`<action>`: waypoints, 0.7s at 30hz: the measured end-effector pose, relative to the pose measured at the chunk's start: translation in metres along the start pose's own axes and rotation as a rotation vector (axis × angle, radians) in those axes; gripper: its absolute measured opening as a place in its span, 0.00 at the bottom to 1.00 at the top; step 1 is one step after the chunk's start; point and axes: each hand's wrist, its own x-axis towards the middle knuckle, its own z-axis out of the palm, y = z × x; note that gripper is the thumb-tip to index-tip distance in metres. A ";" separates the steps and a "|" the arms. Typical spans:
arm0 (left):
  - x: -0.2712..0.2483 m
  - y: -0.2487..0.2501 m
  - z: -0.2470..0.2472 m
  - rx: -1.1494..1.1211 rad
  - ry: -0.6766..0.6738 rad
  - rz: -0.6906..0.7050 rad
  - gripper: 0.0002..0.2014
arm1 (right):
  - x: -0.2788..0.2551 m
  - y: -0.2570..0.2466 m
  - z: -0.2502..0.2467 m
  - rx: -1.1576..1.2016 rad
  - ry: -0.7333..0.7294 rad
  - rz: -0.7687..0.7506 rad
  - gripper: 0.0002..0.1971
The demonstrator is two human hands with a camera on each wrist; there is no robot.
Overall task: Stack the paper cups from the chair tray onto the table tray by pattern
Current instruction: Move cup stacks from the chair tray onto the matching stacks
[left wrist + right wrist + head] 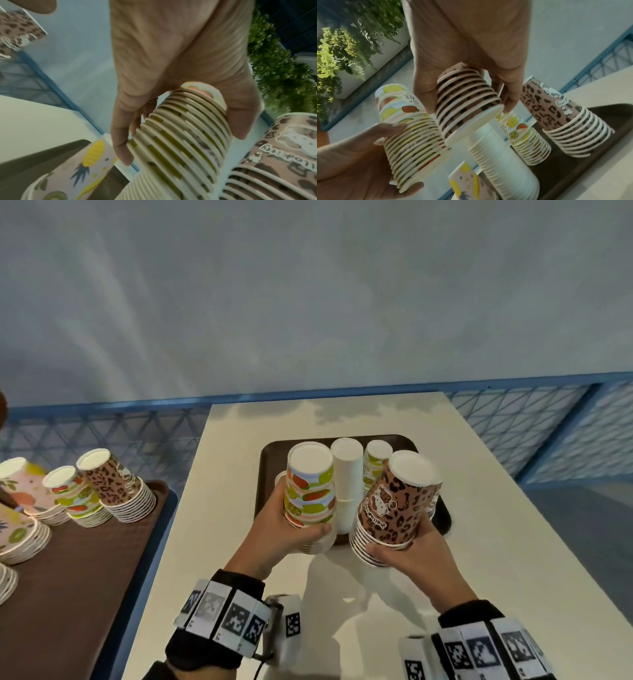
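Left hand (274, 529) fingers wrap the fruit-print cup stack (310, 491); right hand (407, 549) holds the leopard-print cup stack (394, 508). Light, crushable paper; grip at the stiffer nested rims.

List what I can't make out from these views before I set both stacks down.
- Table tray: in the head view, the fruit stack in the left hand and the leopard stack in the right hand hide most of its floor.
- Pink pineapple cup: cut off by the right wrist view's bottom edge.
- Chair tray: its left part runs off the head view's edge.
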 end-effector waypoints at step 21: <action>0.005 0.022 0.087 0.043 0.008 0.020 0.35 | 0.100 0.018 -0.083 -0.064 0.177 -0.070 0.40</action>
